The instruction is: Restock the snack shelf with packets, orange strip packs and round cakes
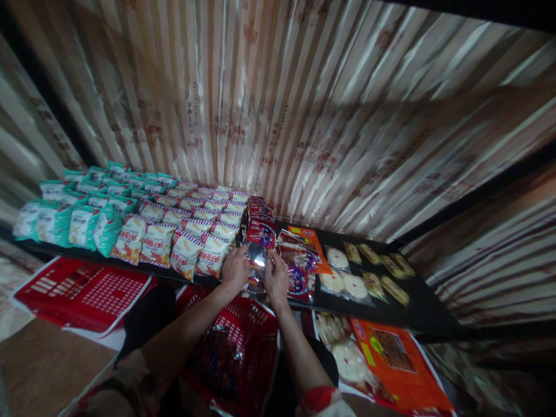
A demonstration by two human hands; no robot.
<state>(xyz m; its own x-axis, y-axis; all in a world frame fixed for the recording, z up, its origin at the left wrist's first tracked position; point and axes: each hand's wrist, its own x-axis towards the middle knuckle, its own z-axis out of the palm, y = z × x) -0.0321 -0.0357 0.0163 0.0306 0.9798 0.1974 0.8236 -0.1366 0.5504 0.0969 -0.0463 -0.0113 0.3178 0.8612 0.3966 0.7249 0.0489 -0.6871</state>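
My left hand (236,270) and my right hand (277,278) are closed on the two sides of a shiny snack packet (257,256), at the front edge of a black shelf (339,306). The print on its glossy face is lost in glare. Behind it stands a row of dark red snack packets (261,223). To the left of my left hand are white snack bags with striped edges (185,255). Loose red and purple packets (297,272) lie just right of my right hand.
Teal snack bags (82,225) fill the shelf's left end. Round white wrapped cakes (337,258) and yellowish packets (394,289) lie to the right. Below the shelf are red baskets (87,292) and an orange package (397,353). A striped plastic sheet (278,104) rises behind.
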